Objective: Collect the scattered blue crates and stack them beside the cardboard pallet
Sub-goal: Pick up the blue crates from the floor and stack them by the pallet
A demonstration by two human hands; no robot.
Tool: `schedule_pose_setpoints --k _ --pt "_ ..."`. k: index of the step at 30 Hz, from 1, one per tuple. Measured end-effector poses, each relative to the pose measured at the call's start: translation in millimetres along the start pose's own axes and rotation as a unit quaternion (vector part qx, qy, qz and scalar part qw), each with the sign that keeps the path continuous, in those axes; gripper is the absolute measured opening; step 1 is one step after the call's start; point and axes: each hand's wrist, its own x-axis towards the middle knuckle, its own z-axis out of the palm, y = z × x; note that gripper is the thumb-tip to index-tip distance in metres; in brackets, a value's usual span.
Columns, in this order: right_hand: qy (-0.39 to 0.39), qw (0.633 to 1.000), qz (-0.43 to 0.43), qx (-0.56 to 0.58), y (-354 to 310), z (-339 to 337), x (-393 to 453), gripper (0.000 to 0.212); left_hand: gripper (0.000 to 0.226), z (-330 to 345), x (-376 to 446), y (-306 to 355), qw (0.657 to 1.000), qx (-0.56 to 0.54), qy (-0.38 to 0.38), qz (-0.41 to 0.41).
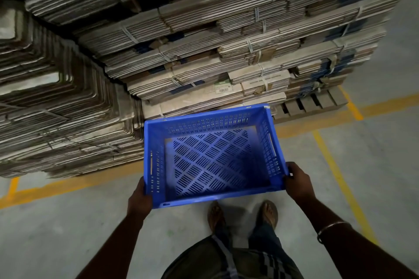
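Note:
I hold one empty blue crate (210, 156) with perforated walls and floor out in front of me, above the concrete floor. My left hand (138, 199) grips its near left corner and my right hand (298, 182) grips its near right corner. The crate's far edge reaches toward the foot of the cardboard pallet (226, 56), a tall stack of strapped, flattened cartons. No other blue crate is in view.
A second stack of flattened cardboard (56, 102) rises on the left, close to the first. Wooden pallet slats (315, 103) stick out at the stack's right base. Yellow lines (340, 179) mark the grey floor. My sandalled feet (242, 215) stand just behind the crate.

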Motion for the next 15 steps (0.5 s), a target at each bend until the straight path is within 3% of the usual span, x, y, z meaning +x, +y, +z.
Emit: schedule_pose_setpoints --k 2,9,15 --pt "0.016 1.0 -0.004 -0.001 -0.6 2.5 -5.3 0.041 0.067 0.7 -8.1 0.5 1.0 0.024 0.003 0.01" --pt "0.013 1.0 -0.009 -0.023 -4.8 -2.3 -10.4 0.053 0.09 -17.8 22.1 -17.4 0.997 0.064 -0.045 -0.016" --pt "0.018 0.999 0.006 -0.037 -11.8 -4.4 -7.2 0.055 0.083 -9.4 10.2 -16.9 0.992 0.123 -0.031 0.023"
